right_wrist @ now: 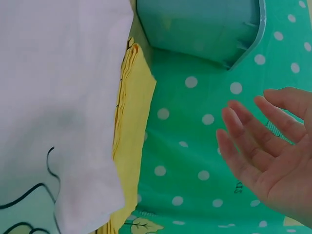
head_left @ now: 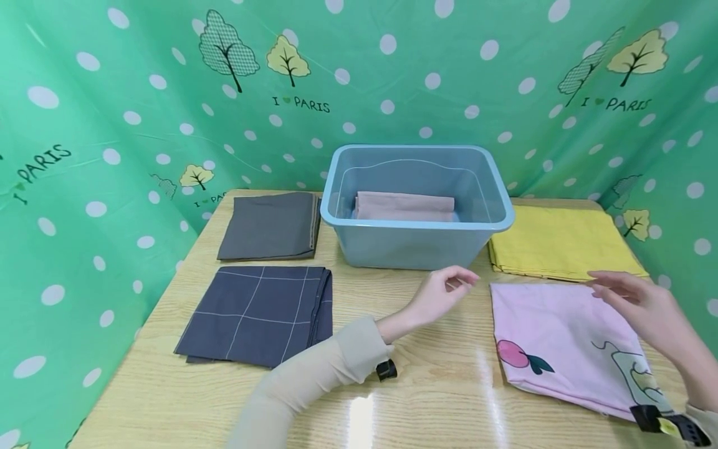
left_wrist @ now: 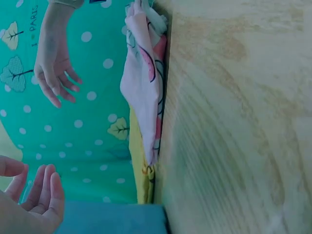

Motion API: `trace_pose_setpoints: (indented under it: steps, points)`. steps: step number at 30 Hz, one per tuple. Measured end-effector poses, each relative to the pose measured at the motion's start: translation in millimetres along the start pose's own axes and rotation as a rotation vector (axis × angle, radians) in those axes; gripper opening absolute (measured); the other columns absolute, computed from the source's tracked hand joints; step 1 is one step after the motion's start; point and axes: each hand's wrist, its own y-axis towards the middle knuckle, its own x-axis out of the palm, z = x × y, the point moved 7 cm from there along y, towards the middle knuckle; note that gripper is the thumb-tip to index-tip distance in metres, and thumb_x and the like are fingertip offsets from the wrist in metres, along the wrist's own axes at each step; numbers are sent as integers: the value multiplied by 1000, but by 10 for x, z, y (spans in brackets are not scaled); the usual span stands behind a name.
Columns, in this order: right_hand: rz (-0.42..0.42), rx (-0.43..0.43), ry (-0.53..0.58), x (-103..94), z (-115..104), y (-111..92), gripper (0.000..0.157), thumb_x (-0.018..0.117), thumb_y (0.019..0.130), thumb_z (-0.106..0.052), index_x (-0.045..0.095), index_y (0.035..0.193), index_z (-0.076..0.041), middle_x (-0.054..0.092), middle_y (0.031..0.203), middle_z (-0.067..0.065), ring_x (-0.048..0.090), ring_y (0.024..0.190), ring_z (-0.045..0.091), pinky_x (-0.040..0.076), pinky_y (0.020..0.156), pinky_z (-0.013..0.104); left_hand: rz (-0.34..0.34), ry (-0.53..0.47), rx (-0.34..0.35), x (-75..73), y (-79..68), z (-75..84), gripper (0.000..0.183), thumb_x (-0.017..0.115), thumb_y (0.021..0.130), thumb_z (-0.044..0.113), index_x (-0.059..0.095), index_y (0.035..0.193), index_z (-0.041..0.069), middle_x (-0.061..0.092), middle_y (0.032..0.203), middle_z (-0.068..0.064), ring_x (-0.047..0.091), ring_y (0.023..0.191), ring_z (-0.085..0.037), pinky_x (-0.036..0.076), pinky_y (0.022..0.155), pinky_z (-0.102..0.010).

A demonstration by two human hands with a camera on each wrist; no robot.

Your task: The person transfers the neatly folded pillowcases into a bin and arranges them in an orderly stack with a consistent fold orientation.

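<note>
My left hand (head_left: 440, 294) hovers over the table just in front of the blue bin, its fingers loosely bent with nothing between them. My right hand (head_left: 645, 307) is held above the pink folded cloth (head_left: 561, 324), which carries a cherry-like print; in the right wrist view its fingers (right_wrist: 243, 141) are spread and hold nothing. Behind the pink cloth lies a yellow folded cloth (head_left: 566, 240). Inside the blue bin (head_left: 415, 246) rests a pale pinkish folded cloth (head_left: 404, 206).
On the left of the table, a dark grey folded cloth (head_left: 269, 226) lies behind a navy checked folded cloth (head_left: 258, 315). A green dotted curtain (head_left: 387, 75) hangs behind and beside the wooden table (head_left: 426, 399).
</note>
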Motion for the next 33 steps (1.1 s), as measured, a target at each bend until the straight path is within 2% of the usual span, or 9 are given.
trace_pose_setpoints:
  steps: [12, 13, 16, 23, 24, 26, 28, 31, 33]
  points:
    - [-16, 112, -8, 4, 394, -149, 33, 52, 90, -16, 51, 113, 8, 40, 87, -38, 34, 77, -27, 34, 55, 2, -37, 34, -69, 254, -2, -166, 20, 53, 83, 0, 62, 101, 2, 64, 97, -5, 54, 74, -1, 43, 67, -10]
    - [-12, 121, -18, 32, 581, -148, 35, 52, 90, -19, 51, 114, 6, 41, 87, -38, 34, 78, -27, 34, 56, 2, -38, 35, -79, 270, -1, -186, 20, 53, 84, 0, 62, 102, 2, 64, 97, -4, 54, 74, 0, 43, 67, -10]
    - [-16, 142, -23, 45, 744, -160, 36, 51, 90, -19, 50, 115, 7, 40, 88, -38, 33, 78, -27, 33, 55, 2, -42, 21, -111, 316, -3, -240, 20, 53, 84, 1, 62, 102, 3, 64, 97, -3, 53, 74, 1, 43, 65, -10]
    - [-16, 169, -45, -13, 688, -213, 37, 51, 90, -18, 50, 112, 11, 33, 85, -42, 28, 74, -27, 33, 53, 7, -44, 14, -180, 437, -6, -319, 21, 53, 84, 2, 62, 104, 6, 63, 97, -1, 53, 75, 0, 43, 67, -10]
    - [-18, 174, -58, -6, 756, -215, 37, 51, 90, -18, 50, 112, 10, 33, 85, -42, 28, 73, -26, 33, 53, 9, -44, 8, -194, 456, -8, -331, 22, 53, 84, 2, 61, 104, 6, 63, 97, 0, 53, 76, 0, 43, 66, -10]
    - [-31, 185, -79, 18, 932, -221, 38, 51, 90, -20, 49, 114, 10, 51, 89, -29, 36, 74, -21, 38, 54, 15, -41, -5, -221, 492, -13, -346, 22, 55, 84, 3, 61, 105, 6, 62, 98, 0, 53, 76, 0, 43, 66, -11]
    - [-10, 203, -110, 48, 1237, -223, 38, 52, 89, -25, 52, 116, 2, 52, 90, -27, 37, 73, -21, 40, 53, 19, -36, -11, -246, 524, -23, -359, 23, 56, 84, 3, 61, 106, 7, 61, 98, 2, 53, 77, -1, 44, 66, -11]
    - [-2, 216, -129, 109, 1708, -233, 43, 53, 88, -31, 52, 120, -2, 52, 95, -27, 37, 75, -21, 41, 53, 19, -25, 0, -261, 566, -33, -376, 25, 57, 83, 4, 60, 107, 8, 60, 99, 2, 54, 79, -2, 43, 67, -12]
    - [11, 230, -138, 145, 1977, -241, 47, 54, 87, -36, 51, 121, -5, 36, 90, -38, 27, 75, -26, 38, 51, 15, -15, 5, -267, 591, -38, -391, 26, 56, 83, 3, 60, 108, 9, 60, 99, 1, 55, 81, -3, 43, 69, -12]
